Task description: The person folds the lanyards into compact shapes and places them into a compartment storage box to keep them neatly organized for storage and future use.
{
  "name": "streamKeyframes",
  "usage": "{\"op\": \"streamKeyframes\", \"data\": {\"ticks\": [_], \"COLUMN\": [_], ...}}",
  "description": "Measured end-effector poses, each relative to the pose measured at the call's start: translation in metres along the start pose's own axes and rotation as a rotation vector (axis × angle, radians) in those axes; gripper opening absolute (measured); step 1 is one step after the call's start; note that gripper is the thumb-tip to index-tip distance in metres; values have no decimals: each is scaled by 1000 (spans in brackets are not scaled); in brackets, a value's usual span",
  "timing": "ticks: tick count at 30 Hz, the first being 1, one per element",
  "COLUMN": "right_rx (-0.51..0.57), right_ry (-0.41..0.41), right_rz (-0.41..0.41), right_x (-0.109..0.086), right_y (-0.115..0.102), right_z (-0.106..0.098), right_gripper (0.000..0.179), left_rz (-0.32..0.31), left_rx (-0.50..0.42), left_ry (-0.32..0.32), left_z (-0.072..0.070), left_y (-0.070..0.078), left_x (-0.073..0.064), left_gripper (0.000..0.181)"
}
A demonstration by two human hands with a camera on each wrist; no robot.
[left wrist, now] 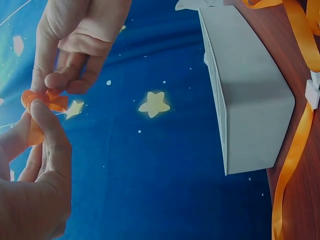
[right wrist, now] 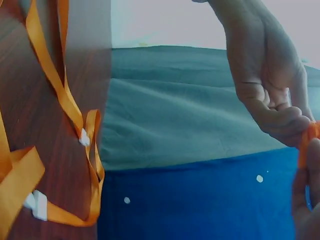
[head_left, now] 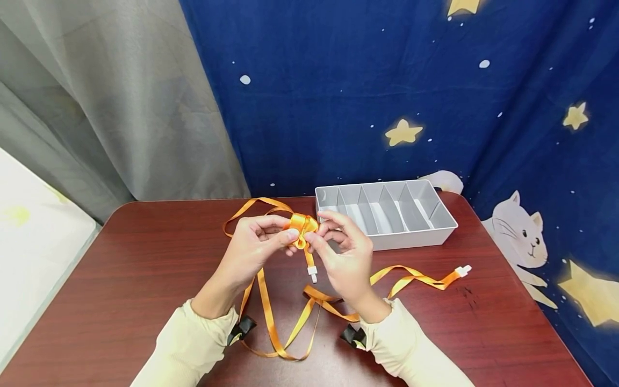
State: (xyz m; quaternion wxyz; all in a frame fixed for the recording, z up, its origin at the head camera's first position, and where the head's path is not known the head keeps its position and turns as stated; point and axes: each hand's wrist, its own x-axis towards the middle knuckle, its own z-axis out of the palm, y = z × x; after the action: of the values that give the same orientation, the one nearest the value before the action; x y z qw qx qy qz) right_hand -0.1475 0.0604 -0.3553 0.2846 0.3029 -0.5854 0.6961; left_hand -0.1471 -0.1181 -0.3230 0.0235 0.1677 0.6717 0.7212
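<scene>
Both hands meet above the table around a bunched orange lanyard [head_left: 303,221]. The left hand [head_left: 250,248] pinches its folded loops between thumb and fingers from the left. From the other side the right hand [head_left: 345,252] pinches the same bundle with thumb and index finger. A strap end with a white plastic clip [head_left: 312,272] hangs below the bundle. In the left wrist view the orange loop [left wrist: 36,100] shows between the fingertips of both hands. Only an edge of the bundle [right wrist: 311,137] appears in the right wrist view.
More orange straps [head_left: 271,317] lie loosely over the table [head_left: 159,258], below and between the forearms. One strap runs right to another white clip [head_left: 462,271]. A grey divided box [head_left: 406,240] stands at the back right, near the right hand. Curtains hang behind the table.
</scene>
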Motion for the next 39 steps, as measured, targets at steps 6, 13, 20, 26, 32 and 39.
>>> {"op": "streamKeyframes", "data": {"ticks": [6, 13, 20, 26, 32, 39], "right_rx": [181, 209, 214, 162, 38, -42], "right_ry": [-122, -193, -210, -218, -199, -170], "right_rz": [233, 315, 319, 274, 240, 249], "right_x": [1, 2, 2, 1, 2, 2], "right_y": [2, 0, 3, 8, 8, 12], "right_z": [-5, -7, -10, -14, -19, -26], "right_gripper": [51, 45, 35, 26, 13, 14], "left_rz": [39, 83, 64, 46, 7, -1], "left_rx": [32, 52, 137, 140, 121, 118], "left_ry": [-30, -25, -7, -54, -87, -129], "left_z": [2, 3, 5, 5, 8, 10], "left_y": [-2, -4, -3, -6, -10, -15], "left_x": [0, 1, 2, 3, 5, 8], "left_gripper": [24, 18, 11, 13, 17, 22]}}
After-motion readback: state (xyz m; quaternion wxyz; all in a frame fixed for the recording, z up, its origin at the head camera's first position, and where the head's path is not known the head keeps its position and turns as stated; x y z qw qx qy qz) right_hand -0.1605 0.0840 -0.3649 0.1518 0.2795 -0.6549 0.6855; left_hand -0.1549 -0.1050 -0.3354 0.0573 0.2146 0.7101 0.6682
